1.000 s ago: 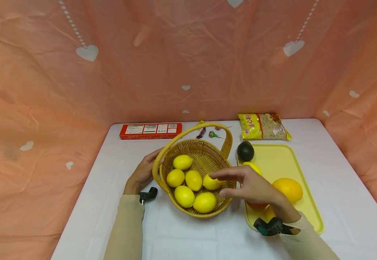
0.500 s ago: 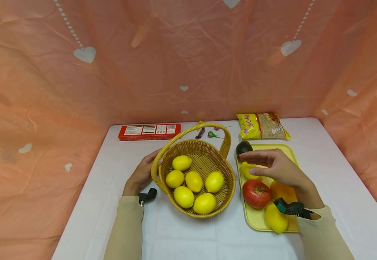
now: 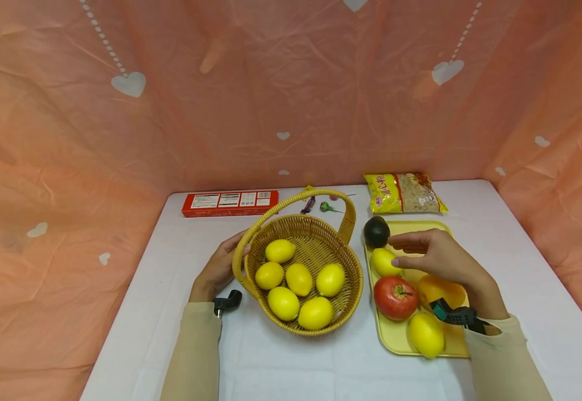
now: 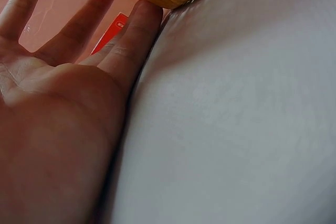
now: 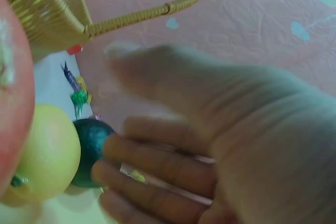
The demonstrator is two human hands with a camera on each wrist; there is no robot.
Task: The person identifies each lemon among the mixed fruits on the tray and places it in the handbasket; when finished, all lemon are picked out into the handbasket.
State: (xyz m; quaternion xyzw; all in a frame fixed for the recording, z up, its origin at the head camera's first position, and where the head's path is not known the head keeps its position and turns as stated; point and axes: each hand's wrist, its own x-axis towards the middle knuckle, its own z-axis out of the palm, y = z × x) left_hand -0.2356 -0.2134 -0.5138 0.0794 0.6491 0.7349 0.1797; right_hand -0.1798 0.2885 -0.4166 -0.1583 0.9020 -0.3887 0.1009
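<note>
A wicker basket [image 3: 321, 245] with an arched handle stands mid-table, several lemons [image 3: 299, 279] lying inside it. My left hand [image 3: 219, 267] rests against its left side; in the left wrist view, extended fingers [image 4: 137, 35] meet the wicker wall. Over the yellow tray [image 3: 393, 337], my right hand [image 3: 438, 256] hovers holding nothing, thumb apart from the other fingers. Its fingertips are beside a dark avocado [image 3: 376, 231] and a yellow lemon [image 3: 382, 260]. A round red fruit [image 3: 396, 298], an orange-yellow fruit [image 3: 440, 289] and another yellow fruit [image 3: 426, 335] also lie on the tray.
Along the back edge lie a red box [image 3: 230, 204], a purple-wrapped candy [image 3: 308, 205], a green lollipop [image 3: 327, 206] and a yellow food packet [image 3: 405, 193]. A peach curtain [image 3: 321, 100] with white hearts hangs behind and at both sides.
My right hand has moved right from over the lemons in the basket to above the tray, uncovering a lemon at the basket's right side. The left hand stays at the basket.
</note>
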